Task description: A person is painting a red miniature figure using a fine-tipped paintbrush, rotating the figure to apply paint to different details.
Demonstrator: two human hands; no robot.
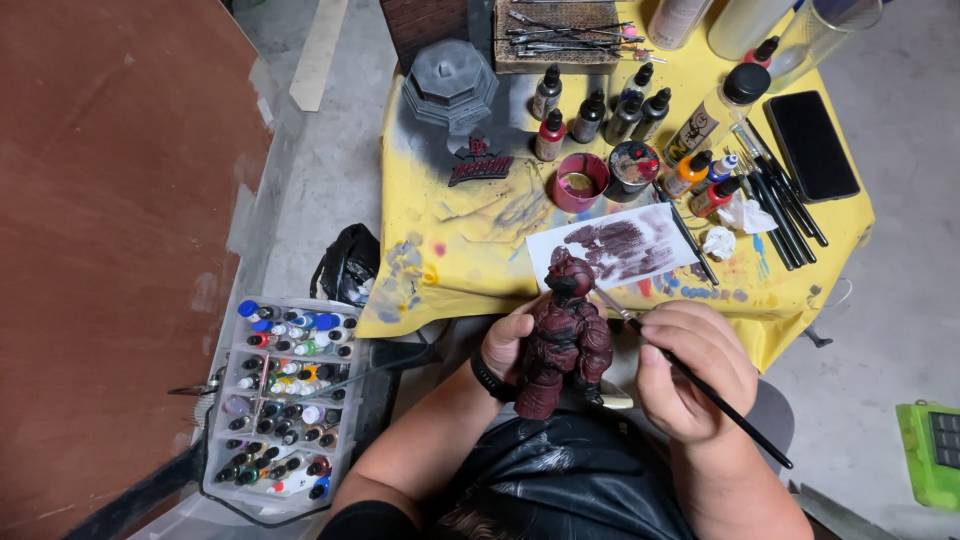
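Down over the person's lap, one dark red figurine (567, 340) stands upright in the left hand (512, 340), whose fingers are wrapped around its back and side. Just to its right, the right hand (690, 370) has its fingers pinched together on one thin black paintbrush (700, 385), the tip resting at the figure's shoulder, just below the head. Beside the left elbow sits one clear plastic organiser (285, 410) packed with small paint bottles, too many and too crowded to count surely. Past the hands, on the yellow table cover (450, 250), lies one white sheet of paper (615, 245) smeared with dark red test strokes. Beyond it stand one pink cup (580, 182) and one paint-stained jar (632, 168), then a cluster of seven dark dropper bottles (590, 110). To the right lie a bundle of black brushes (780, 205), two crumpled tissues (735, 225) and one black phone (810, 145). Farthest back sits one grey display base (450, 85).
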